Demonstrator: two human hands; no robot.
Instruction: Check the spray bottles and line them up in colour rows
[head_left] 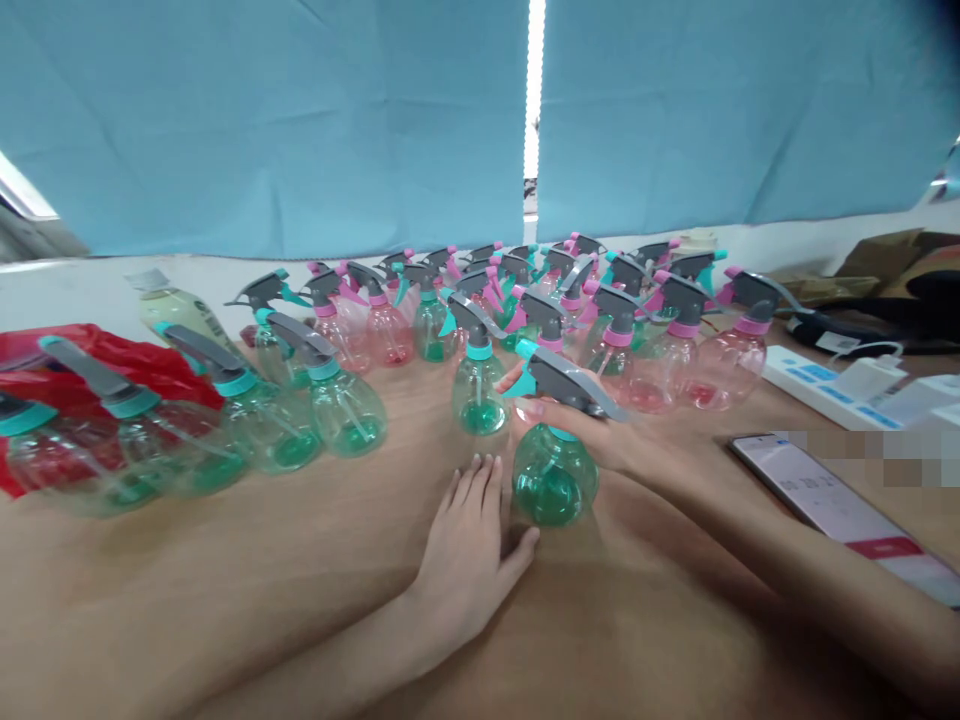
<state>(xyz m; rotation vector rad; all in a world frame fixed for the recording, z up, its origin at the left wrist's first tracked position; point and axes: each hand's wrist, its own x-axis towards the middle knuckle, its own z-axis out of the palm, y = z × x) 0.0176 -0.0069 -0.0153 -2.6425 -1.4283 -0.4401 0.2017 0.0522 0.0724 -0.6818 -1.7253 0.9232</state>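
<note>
The left hand [466, 545] lies flat and spread on the table [315, 560] beside a green bottle [555, 485], whose neck the right hand [574, 422] clasps.

Table [187, 590] lies open front left; spray bottles [617, 338] crowd the back.

held spray bottle [553, 492], neck partly hidden by right grip [576, 425], leftmost bottle [56, 462] cut off, phone digits [806, 484] blurred
</note>
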